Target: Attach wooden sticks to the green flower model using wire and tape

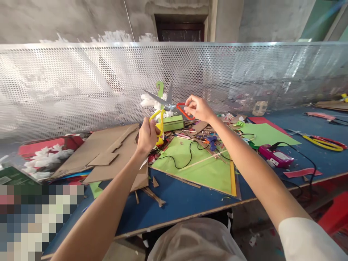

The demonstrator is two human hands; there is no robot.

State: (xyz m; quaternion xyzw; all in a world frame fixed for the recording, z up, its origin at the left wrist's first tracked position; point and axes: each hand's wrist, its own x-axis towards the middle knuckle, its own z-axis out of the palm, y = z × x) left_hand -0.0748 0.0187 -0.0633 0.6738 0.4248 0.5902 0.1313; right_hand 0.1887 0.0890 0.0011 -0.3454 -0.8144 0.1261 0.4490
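Head cam had my left hand (146, 136) fisted round the scissors (166, 103) by the yellow loop (158, 121), right hand (198, 108) pinching the red loop (182, 111), blades spread wide, pointing up and away.

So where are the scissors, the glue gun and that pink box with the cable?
scissors (169, 106): head view, on the pivot where the open blades cross.
glue gun (211, 139): head view, on its blue body.
pink box (276, 156): head view, on its top face.
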